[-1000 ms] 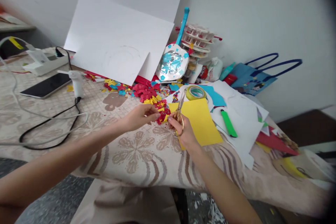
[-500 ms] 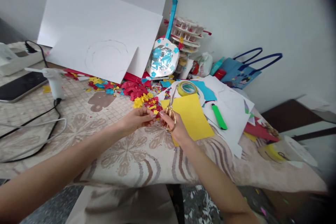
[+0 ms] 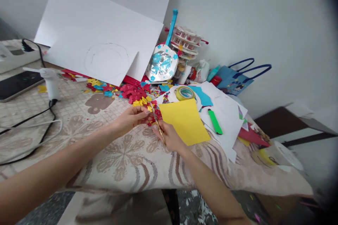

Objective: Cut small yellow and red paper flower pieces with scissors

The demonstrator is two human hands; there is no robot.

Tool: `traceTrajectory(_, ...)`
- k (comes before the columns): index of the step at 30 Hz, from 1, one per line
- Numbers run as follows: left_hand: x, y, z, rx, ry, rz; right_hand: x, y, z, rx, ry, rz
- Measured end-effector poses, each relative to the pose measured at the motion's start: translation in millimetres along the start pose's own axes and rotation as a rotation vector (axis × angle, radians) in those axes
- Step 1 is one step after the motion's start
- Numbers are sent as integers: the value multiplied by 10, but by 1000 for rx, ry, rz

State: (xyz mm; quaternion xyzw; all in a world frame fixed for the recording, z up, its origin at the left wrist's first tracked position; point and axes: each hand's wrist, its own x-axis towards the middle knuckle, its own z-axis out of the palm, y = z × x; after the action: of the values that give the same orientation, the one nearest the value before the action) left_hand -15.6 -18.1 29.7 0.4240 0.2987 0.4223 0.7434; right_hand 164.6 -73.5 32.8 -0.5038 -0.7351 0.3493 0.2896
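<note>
My right hand (image 3: 167,134) grips a pair of gold-handled scissors (image 3: 159,128), seen edge-on, with the blades pointing up and to the left. The blade tips reach a small yellow paper piece (image 3: 149,108) at the fingertips of my left hand (image 3: 134,116), which pinches it. Just behind lie yellow paper cutouts (image 3: 139,102) and a heap of red paper cutouts (image 3: 132,92). To the right of the scissors, a yellow paper sheet (image 3: 185,121) lies flat, partly behind my right hand.
A tape roll (image 3: 185,93), a green highlighter (image 3: 215,122) and white paper sheets (image 3: 228,130) lie to the right. At left stand a white glue gun (image 3: 51,82) and a phone (image 3: 21,83). White boards (image 3: 105,24) lean at the back, beside a blue bag (image 3: 235,81).
The scissors have swung from pointing upward in my right hand to pointing left, onto the small yellow piece. Both hands sit slightly further left in view, and the view has shifted.
</note>
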Motion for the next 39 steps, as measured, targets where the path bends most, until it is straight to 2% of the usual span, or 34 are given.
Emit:
traceTrajectory(5, -15, 16, 9, -26, 37, 22, -26, 56, 25, -48, -4, 17)
traceTrajectory(10, -19, 15, 17, -41, -8, 8, -30, 59, 52, 7, -7, 1)
traceTrajectory(16, -17, -15, 13, -38, -38, -3, -32, 36, 78, 99, -5, 45)
traceTrajectory(39, -17, -53, 25, -41, -43, 5, -37, 54, 123, 99, 14, 70)
